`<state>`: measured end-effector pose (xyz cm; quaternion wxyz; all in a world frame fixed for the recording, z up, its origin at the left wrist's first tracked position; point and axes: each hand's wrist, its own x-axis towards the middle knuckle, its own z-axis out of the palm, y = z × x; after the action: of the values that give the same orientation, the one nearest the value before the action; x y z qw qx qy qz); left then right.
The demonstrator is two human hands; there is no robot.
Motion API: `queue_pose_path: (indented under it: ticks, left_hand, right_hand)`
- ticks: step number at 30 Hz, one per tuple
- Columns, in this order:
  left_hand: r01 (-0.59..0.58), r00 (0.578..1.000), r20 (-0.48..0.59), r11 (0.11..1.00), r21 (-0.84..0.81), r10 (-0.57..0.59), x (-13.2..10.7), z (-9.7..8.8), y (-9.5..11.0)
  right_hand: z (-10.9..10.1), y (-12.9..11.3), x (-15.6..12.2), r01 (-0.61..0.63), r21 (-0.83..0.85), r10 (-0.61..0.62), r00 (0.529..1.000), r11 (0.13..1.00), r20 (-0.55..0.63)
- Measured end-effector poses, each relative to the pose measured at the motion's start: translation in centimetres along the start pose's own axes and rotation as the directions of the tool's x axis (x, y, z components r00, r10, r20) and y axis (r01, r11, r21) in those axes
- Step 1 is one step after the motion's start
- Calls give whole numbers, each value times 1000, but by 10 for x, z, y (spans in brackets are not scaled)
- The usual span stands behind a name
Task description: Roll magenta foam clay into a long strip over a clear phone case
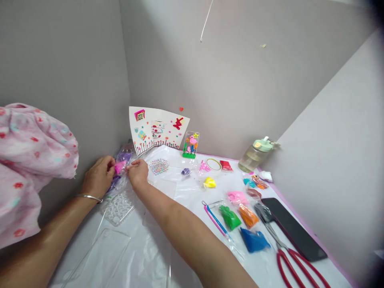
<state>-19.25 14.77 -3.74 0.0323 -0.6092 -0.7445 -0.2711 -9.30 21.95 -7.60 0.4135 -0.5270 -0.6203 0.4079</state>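
Observation:
At the table's far left corner, my left hand has its fingers closed at the edge of a small bright pink clay packet. My right hand pinches the clear plastic on the packet's other side. Crumpled clear bags and purple packets lie just behind and under the pink one. Close below my hands is a clear phone case with a white lacy pattern. A sheet of shiny bead stickers rests to the right of my right hand.
A decorated phone case and a drawing stand against the wall. Green, orange and blue clay packets lie right, beside red-handled scissors and a black phone. A bottle leans at the back right.

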Motion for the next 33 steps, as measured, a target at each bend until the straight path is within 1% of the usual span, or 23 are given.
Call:
queue_pose_path:
  ticks: [4, 10, 16, 20, 25, 29, 31, 33]
  left_hand:
    - [-14, 1000, 14, 999, 46, 13, -1, 1, 4]
    - [-43, 994, 101, 991, 125, 30, -4, 0, 13]
    - [12, 991, 127, 983, 184, -36, -1, -4, 17]
    - [16, 991, 131, 983, 185, -41, 3, -5, 19]
    - [12, 998, 64, 992, 123, -20, 1, -12, 19]
    - [40, 996, -79, 999, 17, -38, 1, -21, 18]
    - [17, 988, -152, 999, -45, -24, -2, -28, 22]
    - [-22, 979, -206, 994, -110, -1, -8, -37, 30]
  right_hand:
    - [-1, -2, 1, -53, 13, 53, 999, 999, 12]
    - [-2, -5, -1, -72, 36, 71, 997, 997, 8]
    - [-8, -11, -4, -105, 11, 104, 994, 994, 39]
    - [-10, -13, -5, -139, -20, 140, 988, 990, 59]
    - [-9, -16, -4, -152, -54, 155, 986, 987, 55]
    - [-10, -18, -6, -166, -103, 171, 985, 981, 40]
    - [-13, -21, -9, -159, -134, 166, 986, 978, 37]
    - [-16, -25, -13, -144, -168, 153, 988, 975, 38]
